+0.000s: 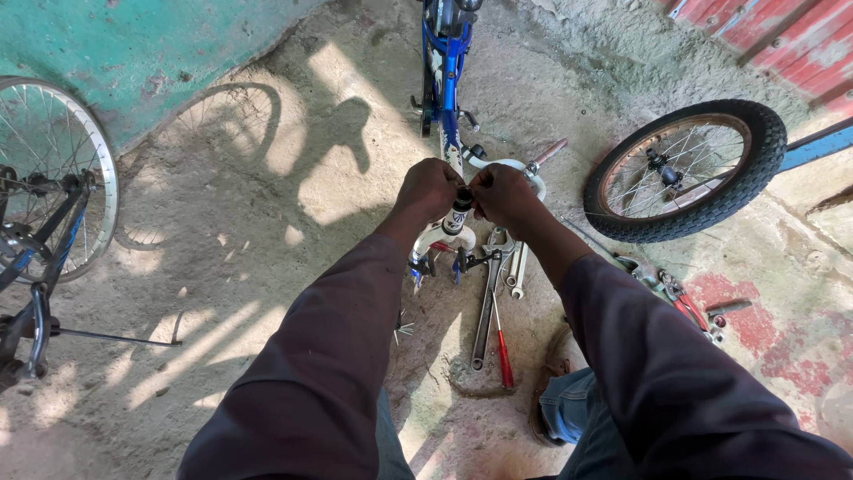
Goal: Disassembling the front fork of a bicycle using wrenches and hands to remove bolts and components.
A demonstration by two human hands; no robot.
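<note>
On the concrete floor, nearest the person, lie a long grey steel wrench and a red-handled screwdriver. Beyond them, the left hand and right hand pinch closed around the black top of the white fork tube, hiding it. The blue-and-white small bicycle frame is cut off at the top edge.

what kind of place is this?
Likely an informal bicycle repair spot on a rough concrete floor. Both hands, left hand and right hand, work on a small blue bike frame; a loose wheel and wrenches lie nearby.
</note>
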